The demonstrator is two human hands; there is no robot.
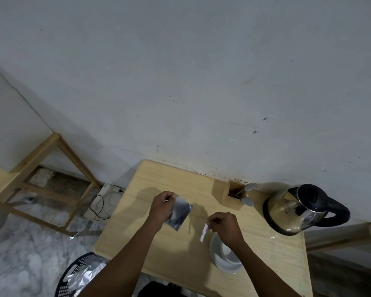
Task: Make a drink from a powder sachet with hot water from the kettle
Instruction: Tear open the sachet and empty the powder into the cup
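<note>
My left hand (pixel 162 207) pinches a silver foil sachet (pixel 180 214) by its top corner, held above the wooden table (pixel 180 249). A narrow torn-off foil strip (pixel 204 232) hangs from the fingers of my right hand (pixel 225 227), just above a white cup (pixel 228 252) on a white saucer (pixel 217 260). My right wrist hides part of the cup. A steel and glass kettle (pixel 298 209) with a black lid and handle stands on its base at the table's right back corner.
A wooden holder (pixel 225 194) with spoons (pixel 247 200) stands against the wall beside the kettle. A dark basket (pixel 77 275) with foil wrappers sits on the floor at lower left. A wooden frame (pixel 51 185) and a cable (pixel 99 209) lie left.
</note>
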